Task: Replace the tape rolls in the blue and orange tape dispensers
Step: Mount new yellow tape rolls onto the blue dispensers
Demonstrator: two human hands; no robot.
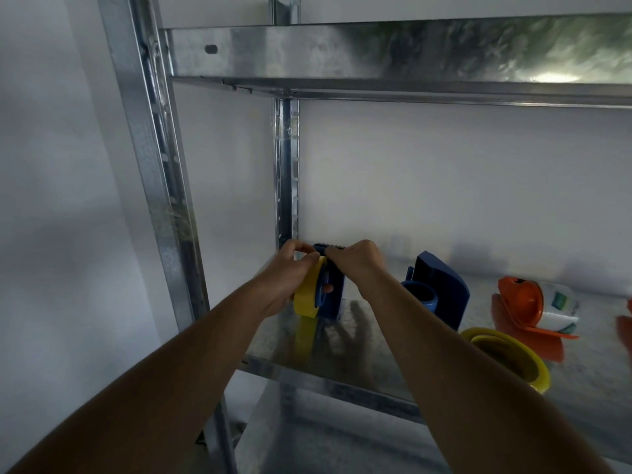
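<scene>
Yellow roll (pixel 306 295) seated in blue dispenser (pixel 333 289); left hand (pixel 290 268) and right hand (pixel 355 261) pinch its tape end at the cutter. Right of it: second blue dispenser (pixel 441 285) empty, orange dispenser (pixel 523 302) unchanged, spare yellow roll (pixel 509 357) waiting

Both bare forearms reach forward and up, converging so the hands nearly meet. The left hand (pixel 289 268) has its fingers curled in a pinch, thumb up. The right hand (pixel 355 261) is knuckles-up, fingers curled down in a closed grip.
</scene>
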